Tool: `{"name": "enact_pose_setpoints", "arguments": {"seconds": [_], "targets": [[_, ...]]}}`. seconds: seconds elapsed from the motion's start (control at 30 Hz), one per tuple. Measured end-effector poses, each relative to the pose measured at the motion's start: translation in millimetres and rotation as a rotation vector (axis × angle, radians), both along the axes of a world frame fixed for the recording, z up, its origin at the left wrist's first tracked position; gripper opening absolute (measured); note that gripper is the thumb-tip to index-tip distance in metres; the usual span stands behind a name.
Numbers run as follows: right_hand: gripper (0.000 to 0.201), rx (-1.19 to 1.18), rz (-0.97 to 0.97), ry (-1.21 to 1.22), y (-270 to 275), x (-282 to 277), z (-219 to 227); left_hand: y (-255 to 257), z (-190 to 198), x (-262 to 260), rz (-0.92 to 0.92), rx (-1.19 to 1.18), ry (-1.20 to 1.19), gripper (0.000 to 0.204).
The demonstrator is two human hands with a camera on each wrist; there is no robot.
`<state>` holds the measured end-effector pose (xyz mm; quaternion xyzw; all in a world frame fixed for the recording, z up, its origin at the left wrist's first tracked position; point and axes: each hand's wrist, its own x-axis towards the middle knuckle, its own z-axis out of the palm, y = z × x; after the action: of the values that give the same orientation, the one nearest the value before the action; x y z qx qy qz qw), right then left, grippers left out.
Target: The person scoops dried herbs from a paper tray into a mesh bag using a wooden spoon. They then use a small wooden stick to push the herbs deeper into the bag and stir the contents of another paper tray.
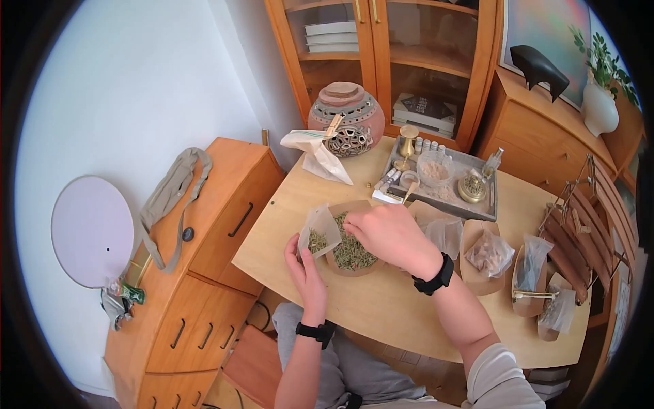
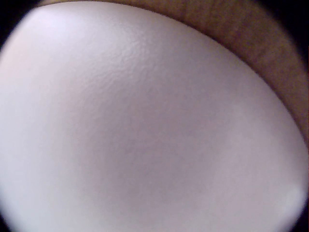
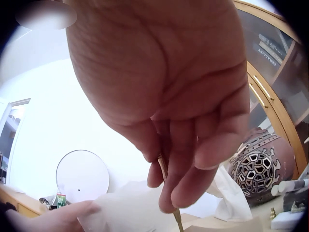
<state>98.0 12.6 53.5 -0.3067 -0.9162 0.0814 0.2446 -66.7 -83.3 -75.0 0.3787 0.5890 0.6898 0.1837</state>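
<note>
My left hand (image 1: 308, 283) holds a translucent bag (image 1: 324, 223) with green dried herbs (image 1: 317, 240) inside, its mouth tipped toward the right. Beside it, more dried herbs (image 1: 353, 255) fill a brown oval dish (image 1: 347, 273) on the table. Over that dish reaches my right hand (image 1: 395, 235), fingers curled down. In the right wrist view this hand pinches a thin brass-coloured rod (image 3: 163, 168) between thumb and fingers; its lower end runs out of view. A pale, blurred surface (image 2: 154, 125) fills most of the left wrist view and hides the left hand there.
A grey tray (image 1: 492, 204) with a brass cup, a brass burner and small bottles stands behind. Brown dishes with plastic bags (image 1: 489, 252) line the right side. A pierced clay pot (image 1: 347, 112) and a white paper bag (image 1: 323, 160) stand at the back left.
</note>
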Motion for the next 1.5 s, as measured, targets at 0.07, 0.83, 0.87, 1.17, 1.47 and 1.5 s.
{"name": "enact_pose_setpoints", "arguments": {"seconds": [0.07,0.83,0.87,1.17,1.47,1.5], "targets": [[0.021,0.005,-0.003,0.050,2,0,1,1,-1,0,0.004,-0.001,0.002,0.041],[0.020,0.005,-0.101,0.084,17,6,-5,1,-2,0,0.005,0.016,-0.001,0.041],[0.020,-0.002,-0.101,0.043,17,6,-5,1,-2,0,0.004,0.015,0.000,0.041],[0.020,-0.004,-0.081,0.073,15,7,-1,1,0,-2,0.000,0.013,0.001,0.042],[0.021,-0.018,-0.041,0.108,11,0,-6,0,-2,0,0.005,0.004,0.012,0.042],[0.022,-0.021,-0.025,0.141,11,-2,-8,1,0,2,0.010,0.015,0.002,0.041]]}}
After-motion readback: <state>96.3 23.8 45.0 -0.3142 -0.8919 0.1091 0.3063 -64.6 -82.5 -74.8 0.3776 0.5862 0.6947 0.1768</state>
